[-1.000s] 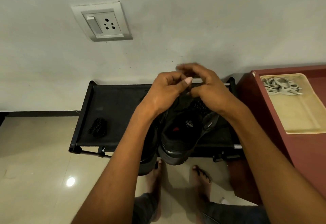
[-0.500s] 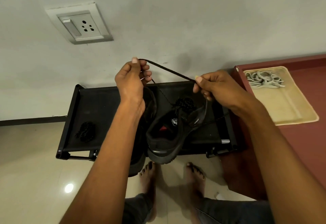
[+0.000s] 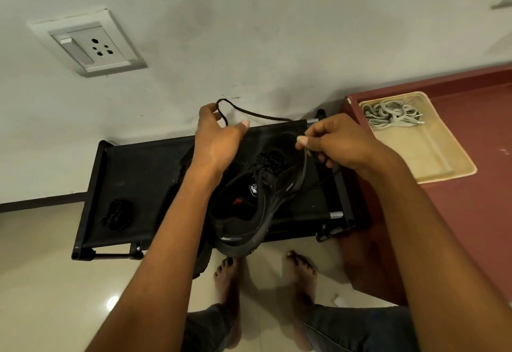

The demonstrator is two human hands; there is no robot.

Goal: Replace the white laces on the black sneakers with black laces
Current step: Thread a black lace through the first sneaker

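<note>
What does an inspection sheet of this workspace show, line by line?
Surface: black rack, low on the floor against the wall.
Job's things: sneaker on the rack, black lace threaded in it; spare lace bundled at rack's left; white laces in a tray.
Clutter: nothing seen.
Grippers: left hand pinches the lace's loop; right hand pinches its other part.
Cables: nothing seen.
Surroundings: wall socket, red cabinet, tiled floor, bare feet.
</note>
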